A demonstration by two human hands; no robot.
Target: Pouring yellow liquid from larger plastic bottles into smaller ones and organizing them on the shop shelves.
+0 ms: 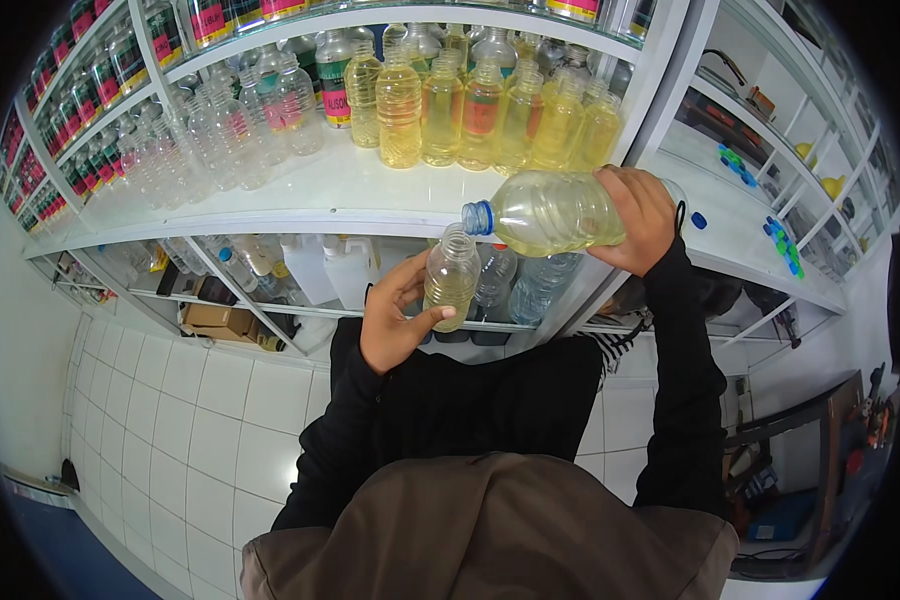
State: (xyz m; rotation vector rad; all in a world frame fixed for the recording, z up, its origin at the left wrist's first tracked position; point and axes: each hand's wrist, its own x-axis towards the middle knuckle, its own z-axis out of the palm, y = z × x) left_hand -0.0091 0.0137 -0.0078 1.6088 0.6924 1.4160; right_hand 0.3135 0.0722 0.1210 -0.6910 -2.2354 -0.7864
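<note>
My left hand (399,313) grips a small clear plastic bottle (451,277), held nearly upright with its mouth uncapped. Pale yellow liquid shows inside it; the exact level is hard to read. In my right hand (636,217) is a larger clear plastic bottle (547,211), tipped almost level, with pale yellow liquid along its lower side. Its blue-ringed neck (478,218) sits just above and beside the small bottle's mouth. Whether liquid is flowing between them cannot be made out. Both bottles are in front of the white shelf's front edge (330,217).
Open bottles of yellow liquid (441,112) stand on the shelf behind my hands. Clear bottles (232,139) crowd its left side. Blue and green caps (784,247) lie at right, with a single blue cap (699,220) nearer. White jugs (349,266) stand underneath.
</note>
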